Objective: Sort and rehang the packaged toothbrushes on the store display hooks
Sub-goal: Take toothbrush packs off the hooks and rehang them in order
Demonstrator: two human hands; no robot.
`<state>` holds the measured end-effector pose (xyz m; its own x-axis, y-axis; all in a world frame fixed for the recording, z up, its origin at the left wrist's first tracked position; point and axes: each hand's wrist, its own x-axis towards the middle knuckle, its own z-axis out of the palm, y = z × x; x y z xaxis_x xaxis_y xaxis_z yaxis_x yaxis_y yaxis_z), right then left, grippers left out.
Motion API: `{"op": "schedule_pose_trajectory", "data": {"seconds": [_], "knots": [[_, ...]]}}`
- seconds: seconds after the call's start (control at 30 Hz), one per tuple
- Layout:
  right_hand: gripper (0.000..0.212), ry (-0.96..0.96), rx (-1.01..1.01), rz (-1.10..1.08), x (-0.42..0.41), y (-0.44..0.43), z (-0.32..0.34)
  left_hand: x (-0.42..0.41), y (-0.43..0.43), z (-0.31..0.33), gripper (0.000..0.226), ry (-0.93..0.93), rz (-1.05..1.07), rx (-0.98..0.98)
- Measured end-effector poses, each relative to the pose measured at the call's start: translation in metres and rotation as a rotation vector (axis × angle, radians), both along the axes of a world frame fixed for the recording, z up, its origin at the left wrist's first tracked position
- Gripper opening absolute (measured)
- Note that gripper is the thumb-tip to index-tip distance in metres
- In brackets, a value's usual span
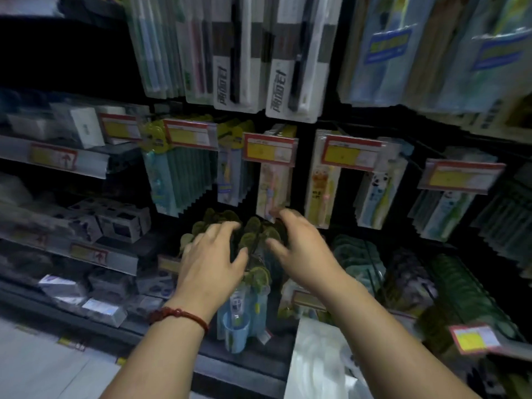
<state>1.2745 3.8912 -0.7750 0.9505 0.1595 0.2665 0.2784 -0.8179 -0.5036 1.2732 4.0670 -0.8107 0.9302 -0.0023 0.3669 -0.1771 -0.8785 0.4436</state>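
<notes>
Dim store aisle | your left hand and right hand over green-topped toothbrush packs, 6 o'clock of hung rows | fingers spread, grip unclear | sorting seemingly underway, rehanging remains.

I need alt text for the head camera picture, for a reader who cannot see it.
The left hand and right hand reach onto a bunch of green-topped toothbrush packs low on a store display; blur hides the grip. More packs and red-yellow price tags hang above.

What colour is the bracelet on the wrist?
Red; the bracelet shows clearly in the head view.
</notes>
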Motion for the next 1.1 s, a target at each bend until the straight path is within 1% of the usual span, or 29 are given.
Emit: {"op": "schedule_pose_trajectory", "data": {"seconds": [0.13, 0.33, 0.5, 0.6, 0.7, 0.8, 0.93, 1.03, 1.1], "knots": [[0.055, 0.011, 0.026, -0.148, -0.026, -0.054, 0.002, -0.018, -0.035, 0.004, 0.051, -0.028, -0.093, 0.081], [0.058, -0.013, 0.032, -0.282, -0.05, -0.137, 0.01, -0.027, -0.099, 0.014, 0.054, -0.021, -0.179, 0.185], [0.058, -0.05, 0.136, -0.458, -0.073, -0.215, 0.016, -0.031, -0.19, 0.035, 0.052, -0.046, -0.33, 0.217], [0.056, -0.09, 0.209, -0.555, -0.083, -0.26, 0.011, -0.032, -0.25, 0.042, 0.052, -0.033, -0.382, 0.215], [0.052, -0.177, 0.324, -0.648, -0.092, -0.306, 0.0, -0.032, -0.307, 0.043, 0.052, 0.011, -0.455, 0.027], [0.046, -0.281, 0.438, -0.758, -0.1, -0.35, -0.009, -0.03, -0.359, 0.038, 0.046, 0.074, -0.521, -0.166], [0.031, -0.351, 0.563, -0.874, -0.102, -0.401, -0.017, -0.026, -0.425, 0.031, 0.038, 0.234, -0.541, -0.399], [0.03, -0.351, 0.735, -0.87, -0.091, -0.427, -0.014, -0.02, -0.469, 0.032, 0.043, 0.323, -0.552, -0.585], [0.03, -0.356, 0.913, -0.796, -0.083, -0.437, -0.006, -0.015, -0.495, 0.037, 0.053, 0.371, -0.53, -0.667]]}}
